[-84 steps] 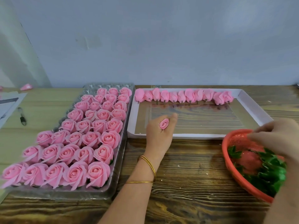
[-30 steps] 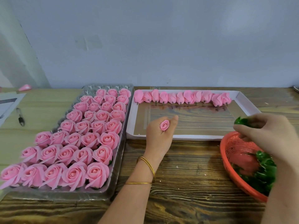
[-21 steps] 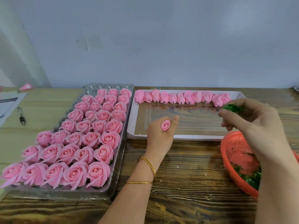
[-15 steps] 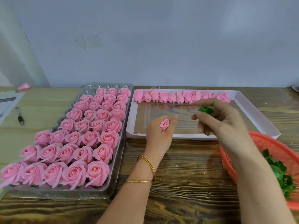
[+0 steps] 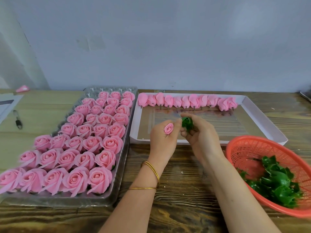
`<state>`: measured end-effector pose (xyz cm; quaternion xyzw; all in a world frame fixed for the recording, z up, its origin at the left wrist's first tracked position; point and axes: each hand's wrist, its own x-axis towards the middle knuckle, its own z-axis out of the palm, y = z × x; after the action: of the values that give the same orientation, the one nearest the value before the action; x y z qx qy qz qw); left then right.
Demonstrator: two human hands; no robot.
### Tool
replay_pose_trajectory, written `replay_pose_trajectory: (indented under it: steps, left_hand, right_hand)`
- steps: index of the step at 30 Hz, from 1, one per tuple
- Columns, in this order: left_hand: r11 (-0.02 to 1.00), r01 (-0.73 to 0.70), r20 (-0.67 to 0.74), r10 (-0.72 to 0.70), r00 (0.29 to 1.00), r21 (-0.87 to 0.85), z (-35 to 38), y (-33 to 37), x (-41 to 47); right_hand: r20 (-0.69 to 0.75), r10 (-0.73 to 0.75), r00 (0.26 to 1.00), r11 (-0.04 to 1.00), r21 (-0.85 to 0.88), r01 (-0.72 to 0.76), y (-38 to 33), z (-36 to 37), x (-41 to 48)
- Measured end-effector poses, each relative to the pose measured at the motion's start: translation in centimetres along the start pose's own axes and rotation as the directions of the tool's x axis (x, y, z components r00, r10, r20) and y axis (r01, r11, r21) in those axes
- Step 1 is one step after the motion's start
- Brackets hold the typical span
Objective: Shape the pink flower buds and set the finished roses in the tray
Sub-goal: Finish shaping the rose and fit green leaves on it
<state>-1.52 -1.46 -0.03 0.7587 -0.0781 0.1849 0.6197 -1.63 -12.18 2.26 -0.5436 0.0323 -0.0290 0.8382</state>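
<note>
Step in hand: fitting a base on a bud, before any petal shaping. Left hand [image 5: 164, 140] hovers over the near edge of the white tray [image 5: 135, 126], fingers curled round a small pink bud [image 5: 168, 128] that pokes up between them. Right hand [image 5: 200, 137], touching the left over the same edge, pinches a green calyx [image 5: 187, 123] right beside the bud.

Next move probably: seat the calyx under the bud, so it needs lining up with the bud's underside, which is hidden inside the left hand.

A row of unshaped buds [image 5: 186, 101] lies along the white tray's far edge. The clear tray [image 5: 58, 200], touching the white tray's left side, holds the finished roses [image 5: 75, 143]; only its far cells look free.

An orange basket [image 5: 252, 148] of spare calyxes [image 5: 276, 179] sits on the bench [image 5: 176, 207] at the white tray's near right corner. A pen [image 5: 17, 119] and paper [image 5: 6, 103] lie well left. Nothing blocks the hands.
</note>
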Motion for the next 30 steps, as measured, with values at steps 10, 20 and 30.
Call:
replay_pose_trajectory:
  steps: [10,20,30]
  left_hand:
    - [0.997,0.003,-0.105,-0.011,0.994,-0.076,-0.2,0.3,0.1]
    - [0.940,0.081,-0.164,-0.142,0.976,-0.333,-0.5,-0.1,0.6]
    - [0.882,0.143,-0.100,-0.208,0.973,-0.449,-0.7,0.6,0.6]
  right_hand:
    - [-0.010,-0.006,1.000,1.000,0.013,0.006,1.2,0.5,-0.2]
    - [0.004,0.033,0.999,0.991,-0.130,-0.032,2.0,1.0,-0.9]
    - [0.003,0.014,1.000,0.997,-0.082,-0.013,1.9,0.6,-0.8]
